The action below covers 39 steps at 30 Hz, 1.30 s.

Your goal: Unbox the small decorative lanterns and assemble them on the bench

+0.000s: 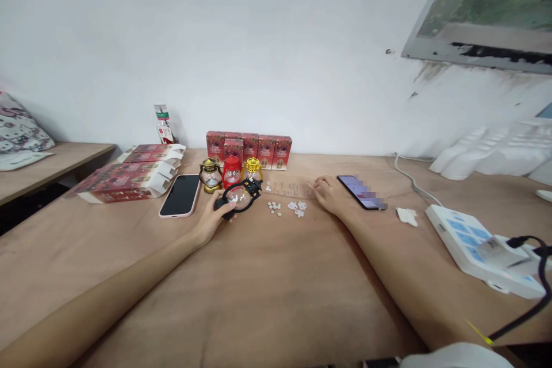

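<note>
My left hand (212, 219) is closed around a small black toy lantern (240, 195) lying on its side on the wooden table (267, 293). My right hand (330, 194) rests on the table with its fingertips pinched at a clear plastic strip (288, 188). Between the hands lie several tiny white button-like pieces (287, 208). Just behind the black lantern stand three small lanterns: a dark gold one (210, 175), a red one (232, 171) and a yellow one (252, 168).
A row of red boxes (250, 148) stands against the wall. Flat red cartons (129, 178) are stacked at left beside a dark phone (180, 195). Another phone (361, 191) lies right of my right hand. A white power strip (478, 247) with cables sits far right.
</note>
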{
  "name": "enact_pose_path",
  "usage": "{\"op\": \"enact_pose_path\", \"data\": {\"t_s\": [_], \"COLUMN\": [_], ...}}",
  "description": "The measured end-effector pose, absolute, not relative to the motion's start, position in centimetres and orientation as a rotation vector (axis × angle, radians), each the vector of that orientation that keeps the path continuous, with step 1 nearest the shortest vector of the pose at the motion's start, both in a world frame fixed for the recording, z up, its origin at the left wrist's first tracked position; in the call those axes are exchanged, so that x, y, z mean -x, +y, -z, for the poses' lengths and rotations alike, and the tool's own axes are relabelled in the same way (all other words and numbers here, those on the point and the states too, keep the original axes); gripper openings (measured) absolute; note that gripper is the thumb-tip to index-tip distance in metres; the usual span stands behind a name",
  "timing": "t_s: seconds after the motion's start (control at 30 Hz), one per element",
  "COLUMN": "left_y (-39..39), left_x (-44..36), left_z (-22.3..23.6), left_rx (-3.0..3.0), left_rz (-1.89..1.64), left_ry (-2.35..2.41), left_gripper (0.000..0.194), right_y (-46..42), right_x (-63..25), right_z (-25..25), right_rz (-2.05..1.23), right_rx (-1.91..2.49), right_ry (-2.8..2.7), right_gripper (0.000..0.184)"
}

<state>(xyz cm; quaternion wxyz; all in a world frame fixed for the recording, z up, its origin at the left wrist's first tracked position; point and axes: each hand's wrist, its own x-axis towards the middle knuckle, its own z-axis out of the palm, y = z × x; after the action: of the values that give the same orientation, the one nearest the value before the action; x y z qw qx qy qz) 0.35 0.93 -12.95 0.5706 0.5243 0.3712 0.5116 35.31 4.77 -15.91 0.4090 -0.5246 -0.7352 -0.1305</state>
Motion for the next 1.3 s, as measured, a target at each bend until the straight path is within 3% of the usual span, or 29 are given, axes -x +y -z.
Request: {"op": "enact_pose_path", "data": {"t_s": [0.3,0.63,0.9,1.03,1.3], "left_y": [0.1,-0.8,-2.3,-2.4,-1.8], "left_x": [-0.1,-0.4,-0.2,-0.5,-0.4], "left_z": [12.8,12.6,12.3,12.2,12.8], "left_rx": [-1.567,-2.084,-2.787,-3.183,-3.333], "left_rz": [-1.492,-1.759,-1.704,-1.497,-1.299], "left_ry": [1.019,0.899,0.9,0.821,0.887], "left_gripper": [0.045,0.04,0.03,0.023,0.027], "right_y": [4.1,3.6,-0.5,-3.0,-3.6], "right_x": [-34.5,-32.1,-23.6,-20.3,-19.3], "right_z": [15.5,15.7,15.6,14.9,14.3], "right_rz": [0.582,0.725,0.585,0.568,0.534], "right_rx": [1.221,1.158,0.699,0.577,0.597], "right_ry": [-2.121,-1.914,-1.767,-1.851,-1.913], "right_gripper": [0.009,0.014,0.019,0.007,0.003]}}
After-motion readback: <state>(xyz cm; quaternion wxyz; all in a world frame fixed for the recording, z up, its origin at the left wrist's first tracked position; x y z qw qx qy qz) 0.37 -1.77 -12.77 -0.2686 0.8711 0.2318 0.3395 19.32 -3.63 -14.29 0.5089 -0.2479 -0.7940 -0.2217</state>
